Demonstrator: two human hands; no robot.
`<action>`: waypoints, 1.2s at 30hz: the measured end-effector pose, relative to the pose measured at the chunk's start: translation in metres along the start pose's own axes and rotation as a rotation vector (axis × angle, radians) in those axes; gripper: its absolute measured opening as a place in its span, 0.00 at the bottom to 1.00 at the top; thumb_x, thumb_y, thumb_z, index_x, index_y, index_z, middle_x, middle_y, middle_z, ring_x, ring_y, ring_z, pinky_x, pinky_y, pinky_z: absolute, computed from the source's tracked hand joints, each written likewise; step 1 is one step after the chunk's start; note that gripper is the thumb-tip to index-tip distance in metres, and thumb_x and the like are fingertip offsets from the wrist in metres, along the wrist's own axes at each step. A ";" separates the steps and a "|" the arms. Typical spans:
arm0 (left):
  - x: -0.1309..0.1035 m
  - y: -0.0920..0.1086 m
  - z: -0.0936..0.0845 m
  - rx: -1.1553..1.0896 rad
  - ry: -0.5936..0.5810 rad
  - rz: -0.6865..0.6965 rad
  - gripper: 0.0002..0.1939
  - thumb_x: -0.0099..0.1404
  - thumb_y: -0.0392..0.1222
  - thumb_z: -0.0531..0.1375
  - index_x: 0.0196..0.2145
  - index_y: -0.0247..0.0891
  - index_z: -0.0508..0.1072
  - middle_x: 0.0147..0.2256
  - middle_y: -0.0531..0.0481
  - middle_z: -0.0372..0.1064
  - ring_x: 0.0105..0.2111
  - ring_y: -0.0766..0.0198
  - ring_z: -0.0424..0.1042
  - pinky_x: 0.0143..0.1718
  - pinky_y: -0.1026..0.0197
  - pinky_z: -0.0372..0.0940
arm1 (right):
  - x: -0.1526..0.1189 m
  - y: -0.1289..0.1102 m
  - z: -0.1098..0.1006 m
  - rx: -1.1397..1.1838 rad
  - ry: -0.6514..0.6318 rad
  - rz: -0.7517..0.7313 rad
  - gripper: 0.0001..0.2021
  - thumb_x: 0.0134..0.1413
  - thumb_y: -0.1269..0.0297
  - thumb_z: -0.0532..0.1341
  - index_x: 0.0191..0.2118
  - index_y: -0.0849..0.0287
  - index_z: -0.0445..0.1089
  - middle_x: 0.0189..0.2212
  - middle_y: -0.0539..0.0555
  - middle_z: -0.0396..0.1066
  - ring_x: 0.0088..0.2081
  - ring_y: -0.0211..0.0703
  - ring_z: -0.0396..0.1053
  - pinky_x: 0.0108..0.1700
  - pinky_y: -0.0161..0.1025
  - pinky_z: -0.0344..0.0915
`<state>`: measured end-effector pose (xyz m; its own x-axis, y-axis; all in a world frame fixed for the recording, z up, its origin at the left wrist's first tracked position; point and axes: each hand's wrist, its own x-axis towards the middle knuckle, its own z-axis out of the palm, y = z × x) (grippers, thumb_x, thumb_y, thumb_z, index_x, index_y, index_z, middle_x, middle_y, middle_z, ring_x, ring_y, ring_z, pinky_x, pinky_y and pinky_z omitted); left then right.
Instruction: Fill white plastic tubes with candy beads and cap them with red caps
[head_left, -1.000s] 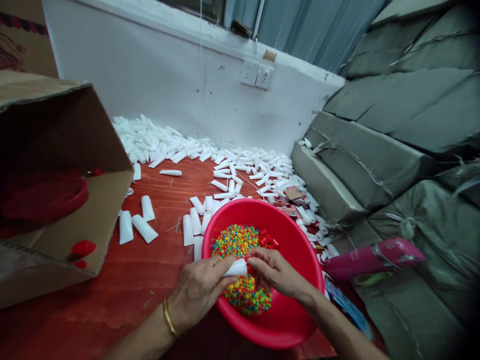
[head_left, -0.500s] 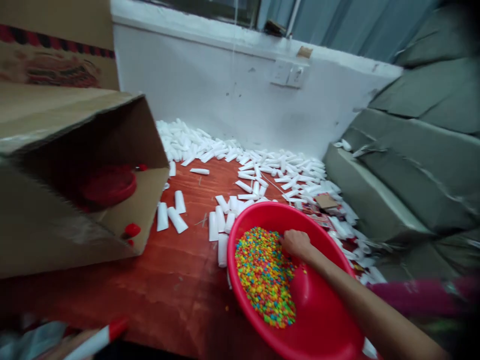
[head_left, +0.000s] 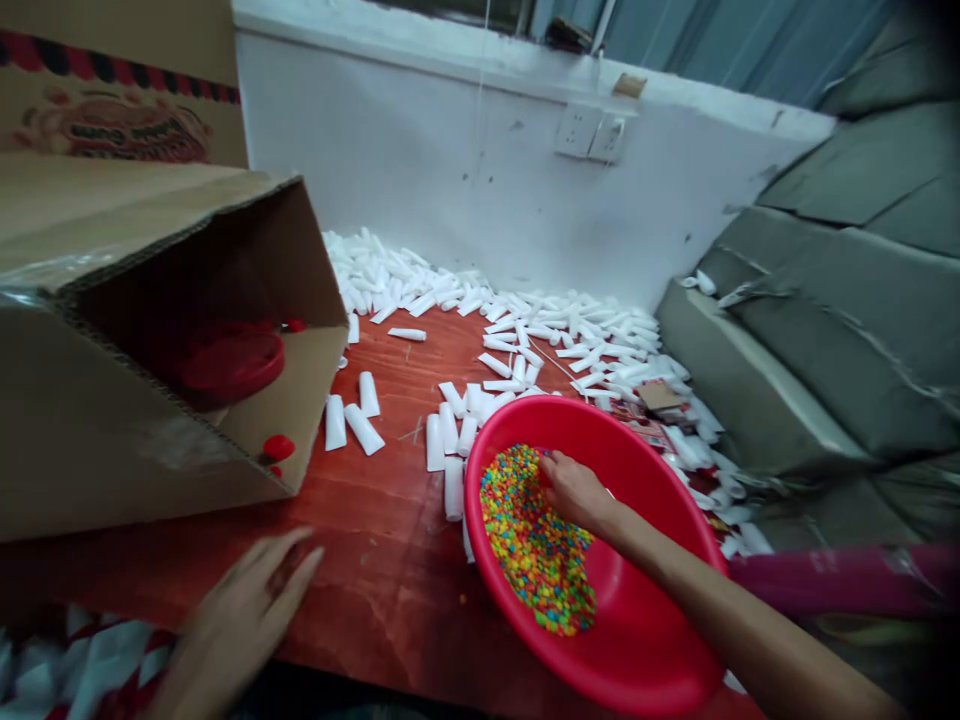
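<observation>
Shows open room on the bench [head_left: 375, 570], a bare red stretch between the cardboard box [head_left: 97, 430] at its left end and the red basin [head_left: 645, 620] by its near edge, toward the right. Has a few white tubes [head_left: 364, 430] near the box and a small cluster just beside the basin; has many more heaped along the far edge, against the wall [head_left: 420, 150], and down the right side beside grey wrapped bundles [head_left: 795, 400].

Has the right hand [head_left: 577, 492] in the basin, fingertips among small multicoloured pieces [head_left: 536, 570]; cannot tell whether those fingers pinch anything. Holds the left hand [head_left: 244, 610], slightly blurred, over the near edge, thumb and fingers spread apart, well apart from the right.

Bears lettering on the carton [head_left: 112, 125] behind the box, too unclear to read surely; bears small print, unreadable, on packets [head_left: 649, 432] near the basin. Shades a red round container [head_left: 232, 362] inside the box. Blurs white-and-red things [head_left: 82, 665] at the near left corner, and cuts off a magenta cylinder [head_left: 840, 580] at right.
</observation>
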<state>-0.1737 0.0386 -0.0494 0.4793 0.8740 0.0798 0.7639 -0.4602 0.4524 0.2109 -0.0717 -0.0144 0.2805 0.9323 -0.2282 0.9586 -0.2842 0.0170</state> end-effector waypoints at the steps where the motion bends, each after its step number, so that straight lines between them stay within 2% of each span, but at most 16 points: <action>1: 0.024 0.019 0.007 0.029 0.016 -0.020 0.22 0.63 0.54 0.46 0.48 0.39 0.63 0.44 0.43 0.66 0.37 0.55 0.71 0.34 0.57 0.67 | 0.001 0.000 0.001 -0.004 -0.011 -0.013 0.14 0.49 0.77 0.51 0.43 0.65 0.64 0.43 0.64 0.65 0.43 0.49 0.64 0.42 0.39 0.60; 3: 0.072 0.053 0.019 0.101 0.083 -0.010 0.25 0.64 0.52 0.44 0.53 0.33 0.58 0.47 0.36 0.61 0.42 0.49 0.68 0.35 0.53 0.66 | 0.004 -0.003 0.003 0.001 -0.026 -0.053 0.14 0.49 0.80 0.50 0.41 0.65 0.65 0.42 0.64 0.66 0.45 0.51 0.62 0.45 0.41 0.58; 5: 0.112 0.073 0.027 0.160 0.179 -0.027 0.26 0.64 0.51 0.45 0.52 0.30 0.58 0.47 0.34 0.59 0.41 0.47 0.67 0.32 0.53 0.65 | 0.006 -0.008 0.005 0.023 -0.033 -0.092 0.14 0.48 0.81 0.50 0.40 0.66 0.66 0.42 0.65 0.66 0.45 0.51 0.62 0.46 0.43 0.57; 7: 0.138 0.077 0.031 0.178 0.231 -0.021 0.23 0.64 0.51 0.46 0.48 0.29 0.61 0.44 0.38 0.59 0.40 0.50 0.67 0.30 0.56 0.64 | 0.008 -0.015 0.008 0.069 -0.044 -0.130 0.14 0.46 0.82 0.50 0.39 0.67 0.66 0.41 0.65 0.66 0.44 0.52 0.62 0.45 0.43 0.58; 10: 0.151 0.067 0.034 0.176 0.231 0.025 0.16 0.64 0.46 0.46 0.38 0.32 0.66 0.41 0.48 0.59 0.41 0.55 0.65 0.31 0.61 0.62 | 0.007 -0.024 0.011 0.197 -0.079 -0.203 0.12 0.43 0.81 0.54 0.35 0.64 0.67 0.37 0.61 0.67 0.40 0.48 0.64 0.42 0.40 0.60; 12: 0.147 0.060 0.037 0.183 0.208 0.060 0.14 0.64 0.40 0.45 0.37 0.33 0.67 0.43 0.49 0.59 0.42 0.56 0.65 0.33 0.62 0.62 | 0.004 -0.026 0.012 0.317 -0.089 -0.239 0.12 0.41 0.80 0.56 0.34 0.62 0.67 0.35 0.56 0.68 0.38 0.44 0.65 0.40 0.37 0.61; 14: 0.138 0.057 0.041 0.193 0.183 0.079 0.16 0.63 0.36 0.44 0.44 0.33 0.65 0.48 0.45 0.57 0.42 0.54 0.66 0.35 0.60 0.63 | 0.000 -0.025 0.012 0.424 -0.079 -0.237 0.13 0.42 0.78 0.57 0.37 0.61 0.66 0.34 0.53 0.68 0.36 0.41 0.65 0.38 0.35 0.62; 16: 0.126 0.053 0.047 0.205 0.166 0.069 0.20 0.62 0.34 0.45 0.52 0.30 0.59 0.49 0.37 0.57 0.42 0.50 0.67 0.36 0.57 0.63 | -0.005 -0.022 0.011 0.597 -0.075 -0.200 0.14 0.45 0.75 0.57 0.40 0.59 0.63 0.33 0.51 0.67 0.33 0.38 0.65 0.34 0.34 0.64; 19: 0.108 0.047 0.052 0.232 0.102 0.045 0.22 0.62 0.35 0.46 0.54 0.24 0.57 0.44 0.31 0.64 0.42 0.46 0.67 0.40 0.51 0.63 | -0.017 -0.016 0.005 1.163 -0.106 -0.134 0.16 0.43 0.69 0.62 0.40 0.57 0.61 0.31 0.47 0.65 0.28 0.35 0.64 0.31 0.34 0.64; 21: 0.099 0.046 0.048 0.177 0.021 0.029 0.21 0.63 0.38 0.46 0.52 0.27 0.60 0.44 0.34 0.67 0.41 0.49 0.68 0.43 0.51 0.62 | -0.027 -0.015 -0.002 1.498 -0.120 -0.105 0.18 0.39 0.65 0.66 0.39 0.56 0.62 0.31 0.47 0.65 0.29 0.35 0.64 0.33 0.35 0.63; 22: 0.096 0.049 0.044 0.105 -0.019 0.008 0.20 0.64 0.40 0.46 0.52 0.31 0.61 0.45 0.37 0.68 0.40 0.51 0.69 0.42 0.53 0.63 | -0.032 -0.016 -0.005 1.566 -0.116 -0.101 0.19 0.37 0.64 0.67 0.38 0.55 0.63 0.32 0.47 0.65 0.30 0.35 0.64 0.33 0.36 0.63; 25: 0.086 0.072 0.023 -0.234 -0.073 0.003 0.21 0.64 0.50 0.48 0.53 0.42 0.61 0.48 0.48 0.67 0.41 0.58 0.70 0.41 0.59 0.65 | -0.042 -0.020 -0.012 1.571 -0.045 -0.104 0.19 0.38 0.63 0.68 0.38 0.55 0.63 0.33 0.48 0.64 0.31 0.36 0.63 0.35 0.36 0.63; 27: 0.078 0.099 0.008 -0.440 -0.072 0.124 0.22 0.63 0.53 0.50 0.53 0.45 0.61 0.50 0.52 0.65 0.46 0.60 0.68 0.43 0.62 0.64 | -0.047 -0.023 -0.014 1.511 0.044 -0.108 0.18 0.39 0.63 0.67 0.38 0.55 0.63 0.31 0.47 0.63 0.30 0.35 0.63 0.34 0.35 0.63; 29: 0.068 0.128 -0.002 -0.554 -0.119 0.309 0.21 0.63 0.51 0.50 0.53 0.46 0.61 0.50 0.53 0.65 0.47 0.62 0.66 0.45 0.63 0.63 | -0.049 -0.026 -0.015 1.416 0.146 -0.097 0.16 0.41 0.64 0.65 0.38 0.56 0.63 0.29 0.47 0.62 0.28 0.35 0.62 0.31 0.35 0.62; 32: 0.058 0.162 -0.007 -0.568 -0.236 0.511 0.18 0.65 0.47 0.49 0.52 0.46 0.62 0.47 0.50 0.66 0.45 0.63 0.67 0.44 0.62 0.64 | -0.053 -0.030 -0.021 1.219 0.287 -0.091 0.12 0.44 0.67 0.62 0.38 0.58 0.64 0.28 0.48 0.64 0.26 0.35 0.62 0.28 0.33 0.61; 36: 0.058 0.177 0.001 -0.482 -0.330 0.600 0.18 0.65 0.45 0.50 0.52 0.45 0.63 0.42 0.48 0.67 0.40 0.61 0.68 0.40 0.57 0.65 | -0.062 -0.031 -0.031 0.936 0.443 -0.230 0.14 0.46 0.75 0.58 0.41 0.58 0.65 0.34 0.51 0.67 0.31 0.37 0.65 0.31 0.34 0.63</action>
<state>-0.0104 0.0074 0.0349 0.9050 0.3766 0.1980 0.1059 -0.6501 0.7524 0.1652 -0.1138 0.0298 0.2704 0.9303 0.2479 0.6238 0.0268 -0.7811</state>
